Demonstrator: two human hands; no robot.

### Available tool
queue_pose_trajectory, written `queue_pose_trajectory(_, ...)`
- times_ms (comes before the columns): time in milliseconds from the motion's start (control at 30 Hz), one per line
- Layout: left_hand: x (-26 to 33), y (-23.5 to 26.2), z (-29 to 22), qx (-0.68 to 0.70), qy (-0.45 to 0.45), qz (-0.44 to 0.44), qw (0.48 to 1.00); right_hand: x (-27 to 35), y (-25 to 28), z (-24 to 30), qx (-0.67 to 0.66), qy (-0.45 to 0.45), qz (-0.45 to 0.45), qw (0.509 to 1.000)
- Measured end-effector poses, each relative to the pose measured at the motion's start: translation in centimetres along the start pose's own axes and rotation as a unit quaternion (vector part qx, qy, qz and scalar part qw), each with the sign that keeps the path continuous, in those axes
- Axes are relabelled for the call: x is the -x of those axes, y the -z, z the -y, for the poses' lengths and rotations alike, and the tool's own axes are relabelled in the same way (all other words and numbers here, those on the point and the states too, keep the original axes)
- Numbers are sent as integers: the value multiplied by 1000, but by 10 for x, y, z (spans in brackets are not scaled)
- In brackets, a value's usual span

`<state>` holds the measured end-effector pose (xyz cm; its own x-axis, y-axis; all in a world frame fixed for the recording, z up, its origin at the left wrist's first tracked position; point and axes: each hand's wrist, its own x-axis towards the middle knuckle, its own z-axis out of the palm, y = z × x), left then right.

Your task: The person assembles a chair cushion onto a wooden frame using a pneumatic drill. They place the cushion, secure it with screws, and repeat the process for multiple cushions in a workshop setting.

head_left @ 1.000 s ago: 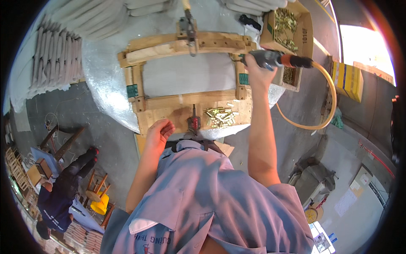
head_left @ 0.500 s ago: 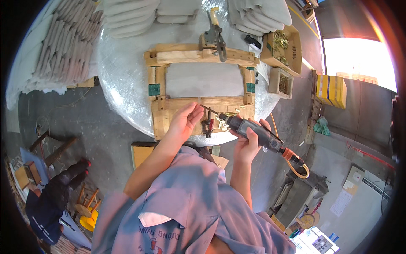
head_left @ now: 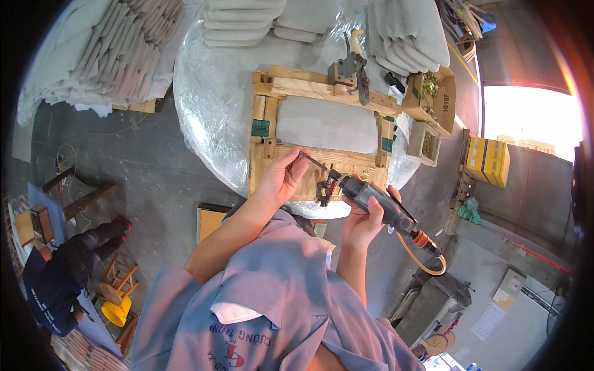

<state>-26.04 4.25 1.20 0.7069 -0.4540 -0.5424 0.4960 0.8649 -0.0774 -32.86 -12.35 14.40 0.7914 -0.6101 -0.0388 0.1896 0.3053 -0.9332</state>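
Note:
My right hand (head_left: 366, 219) is wrapped round a dark air screwdriver (head_left: 377, 202), its long thin bit pointing up and left. At the bit's tip, the thumb and fingers of my left hand (head_left: 286, 178) are pinched together; whatever is between them is too small to make out. Both hands are over the near edge of a wooden jig (head_left: 297, 87), which frames a flat grey padded panel (head_left: 328, 123). A toggle clamp (head_left: 354, 74) with a yellow handle stands on the jig's far rail. A smaller red and black clamp (head_left: 325, 191) is below the bit. Brass-coloured screws (head_left: 368, 174) lie partly behind the screwdriver.
Grey padded panels (head_left: 244, 21) are stacked at the back of the plastic-wrapped round table (head_left: 204, 117), with more stacks left and right. A cardboard box (head_left: 430, 102) of brass-coloured hardware and a smaller box (head_left: 424, 142) stand right. An orange hose (head_left: 427, 271) trails from the screwdriver. Another person (head_left: 68, 266) is far left.
The view has shifted, so the table and jig appear further right. My left fingers and the bit's tip have come together. The screwdriver stays in my right hand.

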Motion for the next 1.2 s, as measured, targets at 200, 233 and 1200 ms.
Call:
queue_pose_trajectory(200, -7, -12, -9, -18, -19, 0, 1000, -9, -12, -7, -20, 0, -1, 1000)
queue_pose_trajectory(233, -9, -15, -11, -28, -28, -15, 999, -13, -15, -9, -15, 0, -1, 1000)
queue_pose_trajectory(1200, -96, -1, -98, -925, -138, -92, 343, -117, -121, -112, 255, 98, 293, 916)
